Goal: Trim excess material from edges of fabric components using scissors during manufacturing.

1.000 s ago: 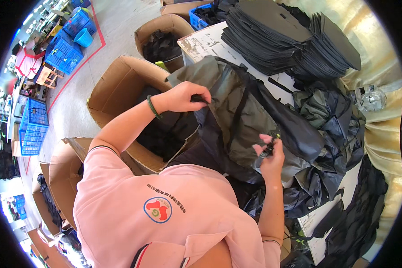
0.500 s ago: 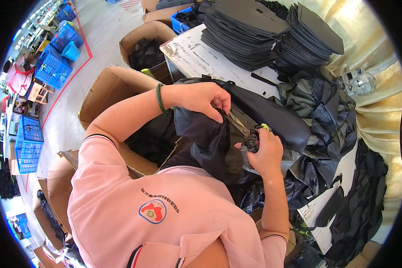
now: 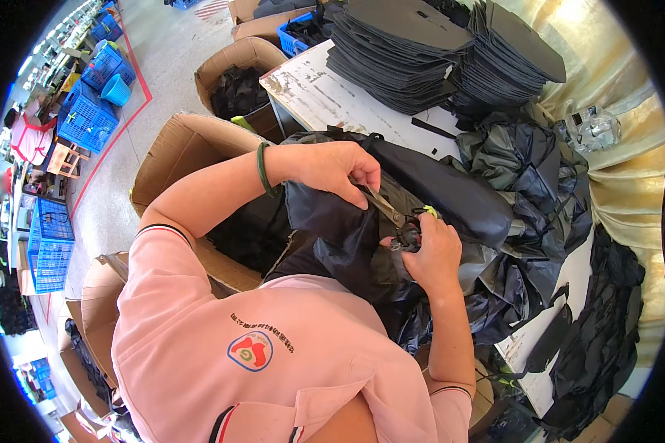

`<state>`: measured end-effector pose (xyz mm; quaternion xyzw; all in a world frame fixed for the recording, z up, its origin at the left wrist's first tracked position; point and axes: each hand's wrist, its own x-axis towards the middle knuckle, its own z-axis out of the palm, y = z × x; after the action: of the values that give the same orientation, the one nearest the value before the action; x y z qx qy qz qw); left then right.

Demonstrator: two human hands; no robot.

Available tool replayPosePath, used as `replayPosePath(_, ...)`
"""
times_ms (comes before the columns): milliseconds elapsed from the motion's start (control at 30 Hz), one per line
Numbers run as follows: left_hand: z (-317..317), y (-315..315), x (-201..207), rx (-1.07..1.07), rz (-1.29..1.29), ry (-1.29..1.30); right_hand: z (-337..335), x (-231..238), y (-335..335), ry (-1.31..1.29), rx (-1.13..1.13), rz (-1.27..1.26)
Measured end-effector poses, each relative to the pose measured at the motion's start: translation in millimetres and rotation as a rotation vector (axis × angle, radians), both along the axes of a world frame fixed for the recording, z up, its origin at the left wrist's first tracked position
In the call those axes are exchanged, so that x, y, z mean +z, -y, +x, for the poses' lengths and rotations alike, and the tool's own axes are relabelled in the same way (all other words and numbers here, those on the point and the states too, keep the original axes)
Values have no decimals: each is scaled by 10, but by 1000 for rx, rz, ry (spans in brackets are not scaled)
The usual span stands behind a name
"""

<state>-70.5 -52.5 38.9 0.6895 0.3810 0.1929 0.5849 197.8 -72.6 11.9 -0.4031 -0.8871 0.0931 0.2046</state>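
Left hand [image 3: 332, 171]: you pinch the dark bag [image 3: 362, 229] fabric beside its strap.
Right hand [image 3: 432, 251]: closed on the black buckle [image 3: 405, 238].
Bag: under both hands.
Handling: probably light, limp, slippery; hold seams.

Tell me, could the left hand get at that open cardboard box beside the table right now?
Probably yes. The cardboard box sits open just under the left forearm with nothing covering it, but the left hand is gripping the black bag, so it would have to let go.
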Motion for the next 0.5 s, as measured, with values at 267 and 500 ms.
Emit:
replayPosePath(267,-23,-20,-17,-3,27,-6,160,-140,-4,27,-41,-71)
replayPosePath(500,-19,-51,-19,2,-9,-35,117,-18,8,-16,-59,-84)
